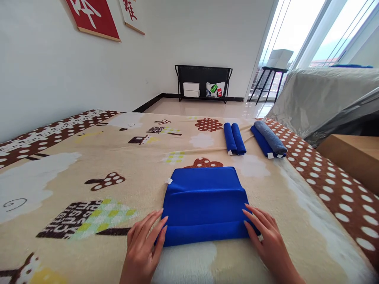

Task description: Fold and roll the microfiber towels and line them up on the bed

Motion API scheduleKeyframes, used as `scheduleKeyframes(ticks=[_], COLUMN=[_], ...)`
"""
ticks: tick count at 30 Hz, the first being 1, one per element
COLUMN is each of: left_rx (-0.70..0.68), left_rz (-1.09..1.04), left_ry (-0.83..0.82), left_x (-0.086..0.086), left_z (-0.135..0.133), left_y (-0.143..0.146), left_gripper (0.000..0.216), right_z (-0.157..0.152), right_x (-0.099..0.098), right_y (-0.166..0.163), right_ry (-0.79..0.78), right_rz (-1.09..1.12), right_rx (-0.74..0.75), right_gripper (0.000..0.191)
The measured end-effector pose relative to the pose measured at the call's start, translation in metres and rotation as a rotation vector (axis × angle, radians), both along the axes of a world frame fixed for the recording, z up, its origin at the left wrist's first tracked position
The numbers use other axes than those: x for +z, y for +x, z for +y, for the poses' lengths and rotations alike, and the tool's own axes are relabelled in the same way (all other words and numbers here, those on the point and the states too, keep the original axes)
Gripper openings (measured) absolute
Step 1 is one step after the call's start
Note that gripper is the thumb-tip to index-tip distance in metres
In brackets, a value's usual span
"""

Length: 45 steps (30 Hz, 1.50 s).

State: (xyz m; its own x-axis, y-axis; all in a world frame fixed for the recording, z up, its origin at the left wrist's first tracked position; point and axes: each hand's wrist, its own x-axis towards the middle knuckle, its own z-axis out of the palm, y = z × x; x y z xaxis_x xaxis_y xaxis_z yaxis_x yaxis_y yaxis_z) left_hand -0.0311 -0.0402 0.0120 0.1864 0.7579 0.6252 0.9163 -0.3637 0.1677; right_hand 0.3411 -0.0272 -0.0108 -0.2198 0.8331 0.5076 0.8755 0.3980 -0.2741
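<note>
A blue towel [207, 207] lies spread on the patterned blanket in front of me, its near edge folded over into a flat strip. A small white tag shows at its far left side. My left hand [145, 238] rests at the left end of the folded strip, fingers stretched out and slightly apart, the tips at the cloth's edge. At the right end, my right hand [266, 232] touches the towel with its fingers extended and spaced. Beyond the towel, to the right, lie two rolled blue towels [234, 139] side by side.
Farther right, a grey-blue rolled towel [271, 137] lies on blue rolled cloth [260, 142]. The blanket [142, 169] has a brown polka-dot border. A wooden box-like surface [352, 154] stands at right, near sheet-covered furniture [331, 90]. A black rack [204, 73] stands by the far wall.
</note>
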Motion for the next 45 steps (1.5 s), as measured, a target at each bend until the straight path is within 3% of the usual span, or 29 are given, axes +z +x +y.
scheduleKeyframes(ticks=[3, 5, 8, 13, 19, 24, 27, 31, 33, 38, 41, 45], left_rx=[-0.219, -0.277, -0.223, -0.065, -0.018, -0.086, -0.071, 0.057, -0.010, -0.328, -0.279, -0.118], left_rz=[0.106, 0.169, 0.153, 0.104, 0.074, 0.083, 0.101, 0.129, 0.136, 0.178, 0.130, 0.124], left_ry=[-0.024, -0.068, -0.100, -0.112, -0.152, -0.285, -0.354, -0.156, -0.084, -0.103, -0.114, -0.115], left_x=[0.010, 0.009, -0.002, -0.015, 0.000, 0.006, 0.006, 0.009, 0.011, 0.002, -0.012, -0.021], left_z=[-0.017, -0.022, -0.020, -0.006, 0.008, -0.009, -0.016, -0.015, -0.014, -0.010, -0.005, -0.003], left_y=[-0.007, -0.007, -0.001, 0.013, 0.023, 0.017, 0.016, 0.031, 0.047, 0.096, 0.106, 0.081], left_gripper=[0.045, 0.049, 0.046, 0.039, 0.031, 0.032, 0.034, 0.036, 0.042, 0.062, 0.054, 0.042], right_z=[-0.014, -0.019, -0.018, -0.004, 0.005, -0.015, -0.021, -0.018, -0.016, -0.015, -0.011, -0.007], right_x=[0.007, 0.008, 0.006, 0.003, 0.009, 0.025, 0.030, 0.033, 0.034, 0.030, 0.024, 0.015], right_y=[0.019, 0.026, 0.025, 0.007, -0.005, 0.004, 0.003, -0.013, -0.026, -0.067, -0.069, -0.032], right_ry=[0.002, -0.025, -0.088, -0.133, -0.105, -0.305, -0.356, -0.210, -0.171, -0.128, -0.140, -0.220], right_rz=[-0.054, -0.111, -0.157, -0.086, 0.003, 0.004, -0.035, -0.083, -0.075, -0.036, -0.072, -0.162], right_rx=[0.147, 0.199, 0.204, 0.117, 0.043, 0.120, 0.086, 0.015, 0.091, 0.344, 0.357, 0.227], right_gripper=[0.038, 0.047, 0.054, 0.041, 0.028, 0.021, 0.021, 0.035, 0.047, 0.061, 0.061, 0.047])
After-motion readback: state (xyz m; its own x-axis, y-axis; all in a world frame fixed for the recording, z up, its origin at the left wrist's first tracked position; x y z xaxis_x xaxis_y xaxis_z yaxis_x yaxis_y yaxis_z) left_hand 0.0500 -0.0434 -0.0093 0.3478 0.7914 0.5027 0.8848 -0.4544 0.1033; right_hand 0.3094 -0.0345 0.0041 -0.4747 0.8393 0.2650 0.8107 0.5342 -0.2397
